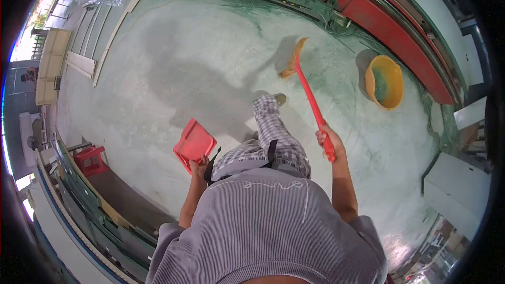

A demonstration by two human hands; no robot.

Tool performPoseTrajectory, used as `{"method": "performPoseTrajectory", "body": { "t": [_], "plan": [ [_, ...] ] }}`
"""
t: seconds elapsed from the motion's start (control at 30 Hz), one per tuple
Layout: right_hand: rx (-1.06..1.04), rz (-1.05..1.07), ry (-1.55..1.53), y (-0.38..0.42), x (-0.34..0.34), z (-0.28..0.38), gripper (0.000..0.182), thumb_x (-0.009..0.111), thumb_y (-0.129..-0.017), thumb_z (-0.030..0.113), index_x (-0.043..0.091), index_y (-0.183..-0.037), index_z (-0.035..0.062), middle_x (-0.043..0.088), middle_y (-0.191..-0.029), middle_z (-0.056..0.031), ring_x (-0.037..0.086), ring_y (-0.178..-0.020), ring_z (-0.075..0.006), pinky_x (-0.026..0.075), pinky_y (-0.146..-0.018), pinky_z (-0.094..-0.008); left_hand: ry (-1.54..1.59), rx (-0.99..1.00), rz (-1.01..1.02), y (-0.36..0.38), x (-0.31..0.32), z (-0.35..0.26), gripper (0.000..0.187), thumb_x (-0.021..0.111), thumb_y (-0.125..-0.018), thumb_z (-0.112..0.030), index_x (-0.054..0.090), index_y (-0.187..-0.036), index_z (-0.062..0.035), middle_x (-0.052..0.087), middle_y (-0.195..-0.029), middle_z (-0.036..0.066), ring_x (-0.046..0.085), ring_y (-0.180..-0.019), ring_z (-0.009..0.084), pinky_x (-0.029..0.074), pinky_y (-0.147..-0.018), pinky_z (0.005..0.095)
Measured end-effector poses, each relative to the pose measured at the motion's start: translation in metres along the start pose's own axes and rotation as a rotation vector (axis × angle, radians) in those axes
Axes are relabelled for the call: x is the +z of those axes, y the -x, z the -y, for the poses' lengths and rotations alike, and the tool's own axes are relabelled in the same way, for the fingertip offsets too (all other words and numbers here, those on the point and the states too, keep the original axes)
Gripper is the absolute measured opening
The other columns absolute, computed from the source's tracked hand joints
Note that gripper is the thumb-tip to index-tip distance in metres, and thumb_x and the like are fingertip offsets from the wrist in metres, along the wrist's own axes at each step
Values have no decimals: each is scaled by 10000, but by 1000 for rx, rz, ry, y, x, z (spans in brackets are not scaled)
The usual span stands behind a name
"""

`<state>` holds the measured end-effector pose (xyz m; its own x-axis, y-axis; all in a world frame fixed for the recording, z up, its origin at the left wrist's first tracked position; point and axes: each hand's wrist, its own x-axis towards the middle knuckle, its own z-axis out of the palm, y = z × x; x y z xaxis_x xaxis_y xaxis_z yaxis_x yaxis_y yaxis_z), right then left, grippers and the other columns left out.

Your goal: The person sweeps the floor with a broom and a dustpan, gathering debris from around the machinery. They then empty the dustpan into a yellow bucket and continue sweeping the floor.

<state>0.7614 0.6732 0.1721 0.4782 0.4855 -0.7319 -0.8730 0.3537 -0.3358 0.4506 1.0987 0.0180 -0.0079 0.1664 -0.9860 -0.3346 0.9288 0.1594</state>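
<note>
The person wears a grey-purple ribbed short-sleeved top with a looping pale line, like stitched cord, across its lower part and running down one side. Below are purple-grey and white checked trousers, black straps at the waist and an olive-coloured shoe.

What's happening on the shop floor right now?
Someone is mid-stride with sweeping gear. The right hand grips a red-handled broom, its bristles out ahead at floor level; the left hand holds a red dustpan. A yellow tub stands off to the right, near the long red machine.
</note>
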Motion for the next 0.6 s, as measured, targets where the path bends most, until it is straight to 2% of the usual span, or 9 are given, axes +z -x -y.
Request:
{"method": "performPoseTrajectory", "body": {
  "t": [0.03, 0.1, 0.13, 0.2, 0.33, 0.4, 0.47, 0.57, 0.6],
  "plan": [
    [-9, 8, -4, 14, 8, 0, 368, 527, -768, 118, 383, -1100, 186, 393, -598, 11, 379, -433, -24, 332, -368, -123, -4, 4, 11, 5, 15, 7, 327, 283, -764, -245, 384, -912, 28, 530, -719, 143, 540, -550, 238, 451, -583, 358],
    [113, -36, 59, 40, 25, -14, 442, 497, -768, 113, 337, -1160, 242, 399, -618, 4, 360, -440, -21, 315, -365, -131, -71, 191, 173, 31, 37, 17, 344, 292, -743, -256, 413, -902, 25, 553, -715, 143, 553, -557, 228, 452, -586, 333],
    [160, -17, 70, 45, 27, -20, 474, 489, -769, 109, 316, -1185, 256, 394, -624, 4, 354, -443, -20, 311, -366, -129, -92, 191, 175, 43, 47, 9, 344, 292, -743, -256, 413, -902, 25, 553, -715, 143, 553, -557, 228, 452, -586, 333],
    [248, 131, 76, 46, 38, -27, 507, 472, -777, 95, 268, -1218, 240, 392, -634, 3, 352, -445, -25, 309, -364, -128, -148, 60, 478, 62, 78, 9, 345, 303, -727, -248, 450, -889, 18, 561, -706, 128, 562, -576, 214, 447, -590, 313],
    [361, 225, 225, 23, 78, -40, 539, 454, -799, 122, 196, -1263, 216, 388, -628, 11, 361, -451, -19, 321, -375, -127, -206, 206, 428, 92, 121, 1, 341, 310, -721, -243, 476, -882, 9, 576, -718, 122, 566, -585, 205, 442, -610, 301],
    [413, 243, 274, -8, 92, -49, 554, 461, -796, 120, 182, -1267, 207, 387, -624, 9, 372, -461, -21, 334, -382, -133, -252, 151, 604, 97, 135, -7, 357, 302, -724, -235, 476, -912, 14, 584, -736, 125, 568, -619, 204, 435, -636, 308],
    [445, 512, 405, -37, 102, -65, 634, 498, -764, 105, 137, -1284, 145, 404, -612, 15, 402, -458, -38, 353, -390, -153, -301, 119, 690, 106, 142, -15, 365, 298, -726, -230, 475, -927, 17, 588, -745, 127, 569, -636, 203, 432, -649, 312],
    [487, 407, 535, -79, 116, -80, 600, 482, -775, 88, 158, -1272, 174, 392, -617, 7, 397, -462, -43, 346, -388, -153, -354, 134, 682, 127, 154, -28, 397, 279, -730, -262, 487, -903, 28, 576, -703, 124, 520, -591, 195, 422, -599, 301],
    [475, 396, 484, -85, 117, -80, 573, 477, -773, 83, 177, -1256, 159, 393, -614, 8, 398, -456, -53, 338, -372, -167, -365, 136, 691, 132, 155, -31, 397, 279, -730, -262, 487, -903, 28, 576, -703, 124, 520, -591, 195, 422, -599, 301]
  ]
}}
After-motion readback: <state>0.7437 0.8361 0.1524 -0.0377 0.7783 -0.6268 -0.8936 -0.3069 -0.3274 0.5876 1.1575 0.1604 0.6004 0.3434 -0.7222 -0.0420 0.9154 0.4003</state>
